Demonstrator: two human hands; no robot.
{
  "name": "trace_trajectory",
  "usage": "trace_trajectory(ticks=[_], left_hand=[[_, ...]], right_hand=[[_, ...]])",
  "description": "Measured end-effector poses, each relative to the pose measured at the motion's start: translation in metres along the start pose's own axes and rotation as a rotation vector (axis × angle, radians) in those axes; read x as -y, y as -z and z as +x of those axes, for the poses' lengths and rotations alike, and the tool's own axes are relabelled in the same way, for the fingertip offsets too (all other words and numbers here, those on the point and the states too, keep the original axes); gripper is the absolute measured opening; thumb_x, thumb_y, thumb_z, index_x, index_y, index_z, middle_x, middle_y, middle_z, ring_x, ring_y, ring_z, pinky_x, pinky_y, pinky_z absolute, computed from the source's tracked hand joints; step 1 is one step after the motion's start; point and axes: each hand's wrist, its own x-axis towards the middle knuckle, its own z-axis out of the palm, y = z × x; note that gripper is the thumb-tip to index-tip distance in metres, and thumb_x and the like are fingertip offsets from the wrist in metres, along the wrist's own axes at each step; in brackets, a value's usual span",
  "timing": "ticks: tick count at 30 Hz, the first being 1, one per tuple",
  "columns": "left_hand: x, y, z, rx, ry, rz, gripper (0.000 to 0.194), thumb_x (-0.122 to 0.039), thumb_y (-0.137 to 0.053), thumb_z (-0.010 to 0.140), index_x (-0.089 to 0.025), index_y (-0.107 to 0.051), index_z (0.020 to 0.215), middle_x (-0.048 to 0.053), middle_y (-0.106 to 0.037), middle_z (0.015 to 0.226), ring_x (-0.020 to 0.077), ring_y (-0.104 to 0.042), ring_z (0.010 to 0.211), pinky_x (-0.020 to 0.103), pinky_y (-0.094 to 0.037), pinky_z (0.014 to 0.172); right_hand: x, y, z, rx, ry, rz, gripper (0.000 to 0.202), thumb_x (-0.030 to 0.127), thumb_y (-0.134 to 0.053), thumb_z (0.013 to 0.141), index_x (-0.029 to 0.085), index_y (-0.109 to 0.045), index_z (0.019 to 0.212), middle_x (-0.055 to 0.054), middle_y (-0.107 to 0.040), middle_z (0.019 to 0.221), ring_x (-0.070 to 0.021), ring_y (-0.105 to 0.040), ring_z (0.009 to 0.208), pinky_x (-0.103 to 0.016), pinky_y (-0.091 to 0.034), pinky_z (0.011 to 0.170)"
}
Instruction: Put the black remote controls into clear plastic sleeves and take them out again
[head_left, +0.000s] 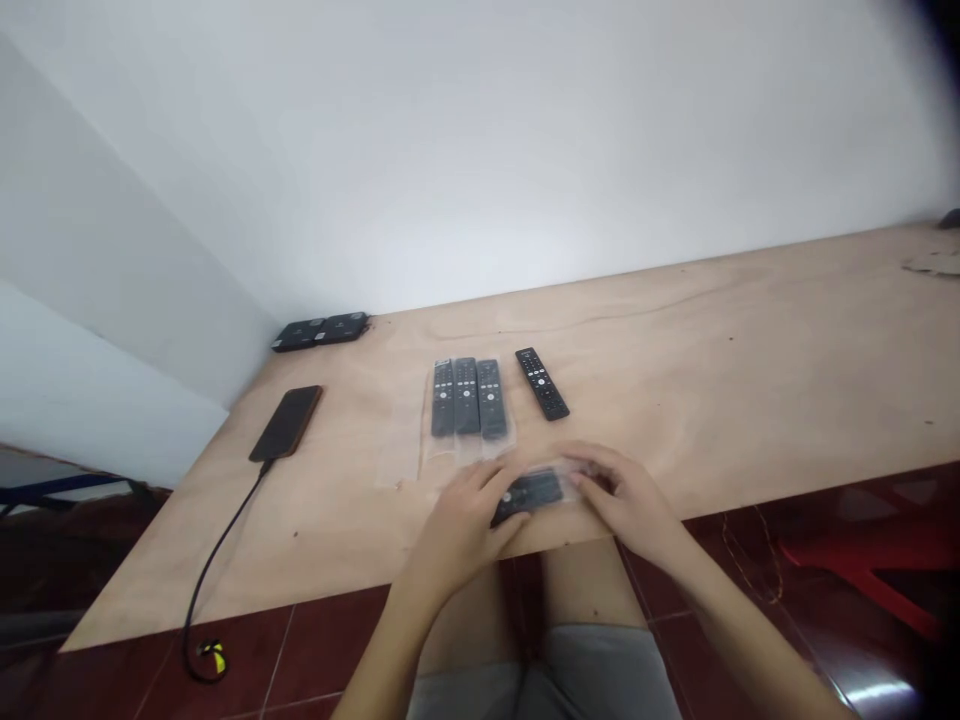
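Note:
A black remote [538,488] in a clear plastic sleeve lies sideways near the table's front edge, between both hands. My left hand [474,508] grips its left end between thumb and fingers. At the other end, my right hand [611,490] pinches the sleeve's loose plastic. Three sleeved remotes [466,395] stand side by side beyond my left hand, lying flat. To their right rests an unwrapped black remote [541,383], slightly slanted. A flat clear sleeve [401,440] is on the wood left of the row.
On the wooden table [712,380], a phone [286,424] with a black cable [217,545] lies at the left. Two black boxes [321,331] sit at the back left corner by the wall. A red stool [870,565] is beyond the front edge, right.

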Motion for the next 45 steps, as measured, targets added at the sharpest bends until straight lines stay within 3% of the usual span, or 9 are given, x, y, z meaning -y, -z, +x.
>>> trace_trajectory(ticks=[7, 11, 14, 20, 23, 26, 31, 34, 45], left_hand=[[0.006, -0.001, -0.009, -0.044, -0.078, -0.104, 0.036, -0.019, -0.075, 0.102, -0.028, -0.066, 0.135, 0.008, -0.076, 0.132, 0.0295, -0.068, 0.126, 0.052, -0.057, 0.111], [0.0, -0.012, -0.001, -0.052, -0.096, -0.104, 0.027, -0.014, -0.073, 0.101, -0.027, -0.066, 0.123, 0.008, -0.074, 0.134, 0.0298, -0.06, 0.14, 0.053, -0.055, 0.116], [-0.006, -0.017, 0.004, -0.074, -0.114, -0.047, 0.022, -0.014, -0.07, 0.102, -0.026, -0.066, 0.12, 0.008, -0.07, 0.143, 0.0311, -0.053, 0.149, 0.055, -0.052, 0.121], [0.004, -0.01, -0.001, -0.188, -0.026, 0.084, 0.039, -0.025, -0.065, 0.108, -0.028, -0.06, 0.146, 0.012, -0.062, 0.156, 0.0334, -0.051, 0.152, 0.059, -0.047, 0.126], [0.014, -0.009, -0.004, -0.19, 0.05, 0.134, 0.044, -0.026, -0.061, 0.109, -0.026, -0.057, 0.153, 0.011, -0.064, 0.155, 0.0339, -0.051, 0.153, 0.059, -0.046, 0.126], [0.017, -0.013, -0.004, -0.173, 0.066, 0.155, 0.034, -0.026, -0.06, 0.11, -0.024, -0.064, 0.143, 0.01, -0.068, 0.15, 0.0342, -0.054, 0.149, 0.058, -0.047, 0.125], [0.012, -0.014, -0.002, -0.173, 0.057, 0.137, 0.025, -0.025, -0.059, 0.11, -0.021, -0.066, 0.134, 0.011, -0.069, 0.142, 0.0334, -0.057, 0.142, 0.056, -0.049, 0.122], [0.012, -0.012, -0.003, -0.176, 0.05, 0.104, 0.021, -0.023, -0.058, 0.11, -0.022, -0.067, 0.129, 0.011, -0.071, 0.137, 0.0322, -0.06, 0.135, 0.055, -0.051, 0.119], [0.019, -0.016, -0.007, -0.185, 0.031, 0.076, 0.025, -0.023, -0.06, 0.108, -0.022, -0.069, 0.132, 0.011, -0.073, 0.136, 0.0326, -0.063, 0.129, 0.055, -0.055, 0.113]], right_hand=[[-0.018, 0.067, -0.016, -0.083, 0.092, -0.277, 0.031, 0.044, -0.067, 0.106, 0.029, -0.081, 0.128, -0.012, -0.073, 0.137, -0.0341, -0.069, 0.129, -0.055, -0.058, 0.114], [-0.008, 0.069, -0.021, 0.09, 0.211, -0.335, 0.048, 0.043, -0.069, 0.106, 0.035, -0.067, 0.154, -0.011, -0.06, 0.16, -0.0352, -0.054, 0.151, -0.06, -0.044, 0.129], [-0.004, 0.065, -0.024, 0.23, 0.27, -0.278, 0.039, 0.038, -0.067, 0.108, 0.035, -0.073, 0.146, -0.01, -0.065, 0.155, -0.0342, -0.058, 0.148, -0.059, -0.05, 0.126], [-0.018, 0.075, -0.039, 0.108, 0.203, -0.337, 0.033, 0.042, -0.073, 0.104, 0.034, -0.08, 0.135, -0.013, -0.07, 0.145, -0.0382, -0.064, 0.139, -0.064, -0.056, 0.118], [-0.025, 0.064, -0.054, -0.03, 0.222, -0.369, 0.032, 0.041, -0.073, 0.104, 0.035, -0.08, 0.134, -0.012, -0.071, 0.138, -0.0368, -0.069, 0.129, -0.061, -0.061, 0.111], [-0.024, 0.038, -0.066, -0.144, 0.237, -0.405, 0.036, 0.036, -0.072, 0.104, 0.035, -0.076, 0.14, -0.013, -0.068, 0.139, -0.0371, -0.069, 0.128, -0.061, -0.062, 0.108], [-0.004, -0.001, -0.063, -0.059, 0.26, -0.459, 0.054, 0.031, -0.063, 0.108, 0.034, -0.056, 0.162, -0.017, -0.058, 0.155, -0.0386, -0.063, 0.137, -0.062, -0.059, 0.113], [0.006, -0.015, -0.051, -0.018, 0.262, -0.515, 0.058, 0.031, -0.058, 0.11, 0.031, -0.046, 0.168, -0.019, -0.056, 0.156, -0.0396, -0.061, 0.139, -0.063, -0.059, 0.113], [0.011, -0.062, 0.038, -0.023, 0.317, -0.631, 0.053, 0.028, -0.045, 0.114, 0.016, -0.046, 0.165, -0.027, -0.054, 0.154, -0.0414, -0.059, 0.138, -0.064, -0.057, 0.111]])
